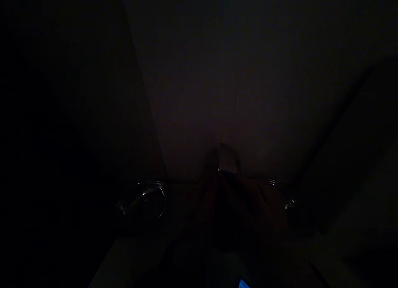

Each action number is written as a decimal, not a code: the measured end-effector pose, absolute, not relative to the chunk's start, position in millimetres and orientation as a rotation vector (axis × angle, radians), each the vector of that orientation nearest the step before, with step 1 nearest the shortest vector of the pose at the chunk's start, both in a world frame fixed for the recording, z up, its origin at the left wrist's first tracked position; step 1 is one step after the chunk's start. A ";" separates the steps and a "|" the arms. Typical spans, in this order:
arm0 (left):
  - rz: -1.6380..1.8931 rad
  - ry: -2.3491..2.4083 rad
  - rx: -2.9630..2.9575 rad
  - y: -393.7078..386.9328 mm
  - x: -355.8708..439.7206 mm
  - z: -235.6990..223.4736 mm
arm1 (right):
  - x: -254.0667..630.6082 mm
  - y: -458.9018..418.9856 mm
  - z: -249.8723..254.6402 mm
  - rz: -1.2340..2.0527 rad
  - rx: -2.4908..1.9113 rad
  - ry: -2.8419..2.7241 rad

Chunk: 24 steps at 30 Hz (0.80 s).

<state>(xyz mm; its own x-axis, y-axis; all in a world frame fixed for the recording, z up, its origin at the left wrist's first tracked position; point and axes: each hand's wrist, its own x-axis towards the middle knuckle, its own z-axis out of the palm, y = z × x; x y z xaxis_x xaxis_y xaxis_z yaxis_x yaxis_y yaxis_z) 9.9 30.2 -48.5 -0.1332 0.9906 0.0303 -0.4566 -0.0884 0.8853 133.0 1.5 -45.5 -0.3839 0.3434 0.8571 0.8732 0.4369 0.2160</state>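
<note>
- And here's the scene, almost swallowed by darkness: the whole view is close to black, with only dim shapes to go on.
- Filling the middle and 12 o'clock, a pale wall (236,80) rises, its lower edge meeting a ledge just above frame centre.
- Out at 9 o'clock, a dark side panel (81,113) closes in, its edge slanting down to that ledge; a second dark panel (348,126) does the same at 3 o'clock.
- Down at 7 o'clock, a pale flat surface (133,250) catches a little light, running toward the bottom edge.
- Right at centre sits a dark reddish mass (239,205), possibly cloth, though it's too dim to call for certain.
- Flanking it, a rounded shiny metal object (144,201) gleams at 9 o'clock, and its partner (287,207) glints at 3 o'clock, both just apart from the reddish mass.
- Touching the top of that mass at 12 o'clock, a small pale shape (226,159) stands out, too murky to name.
- At the very bottom, 6 o'clock, a tiny blue glow (244,284) shines.
- The hands? Neither can be picked out in this gloom, so whether they're clenched, released or grasping anything simply can't be told.
</note>
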 end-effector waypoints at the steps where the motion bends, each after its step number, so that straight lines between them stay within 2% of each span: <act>1: 1.510 0.898 0.831 28.6 11.1 -46.2 | 134.1 1.6 -45.1 -0.883 -1.038 -1.923; 8: 1.253 0.764 1.071 19.1 15.8 -34.3 | 149.2 5.8 -32.3 -0.902 -1.175 -1.879; 19: 1.442 0.932 0.865 28.9 9.5 -37.6 | 127.8 2.3 -48.1 -0.888 -1.047 -1.913; 24: 1.355 0.917 0.874 23.6 10.6 -34.6 | 135.4 3.4 -42.7 -0.941 -1.087 -1.891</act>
